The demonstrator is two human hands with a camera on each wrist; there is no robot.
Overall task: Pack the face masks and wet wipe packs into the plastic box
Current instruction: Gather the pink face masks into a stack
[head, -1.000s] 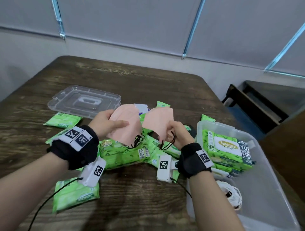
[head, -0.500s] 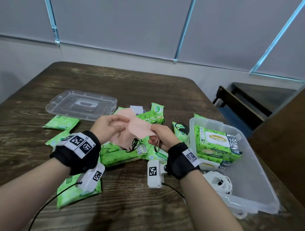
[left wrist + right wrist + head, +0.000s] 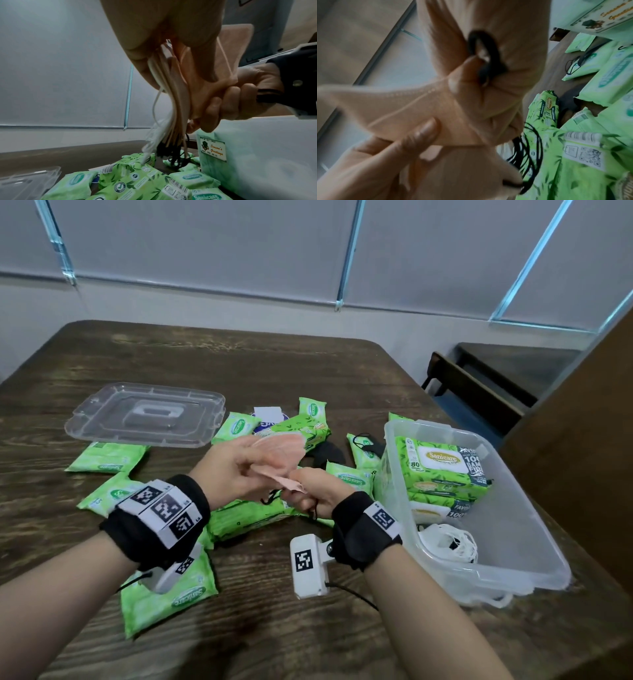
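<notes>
Both hands hold a stack of pink face masks (image 3: 284, 455) above the middle of the table. My left hand (image 3: 263, 470) pinches the stack from the left, and my right hand (image 3: 301, 487) grips its lower right end with black ear loops hanging down. The left wrist view shows the pink masks (image 3: 180, 94) squeezed between both hands. In the right wrist view the pink mask (image 3: 402, 105) is folded, with a black loop (image 3: 481, 54) over a finger. The clear plastic box (image 3: 513, 542) at the right holds large wipe packs (image 3: 442, 467) and white masks (image 3: 445, 542). Several green wipe packs (image 3: 171, 594) lie on the table.
The clear box lid (image 3: 147, 414) lies at the back left. A black mask (image 3: 325, 455) lies among the packs beside the box. A dark bench (image 3: 479, 392) stands beyond the table's right edge. The wooden table (image 3: 239, 361) is bare at the back.
The two pink masks, held apart a second ago, have been brought together into one stack between both hands. The hands moved closer to each other.
</notes>
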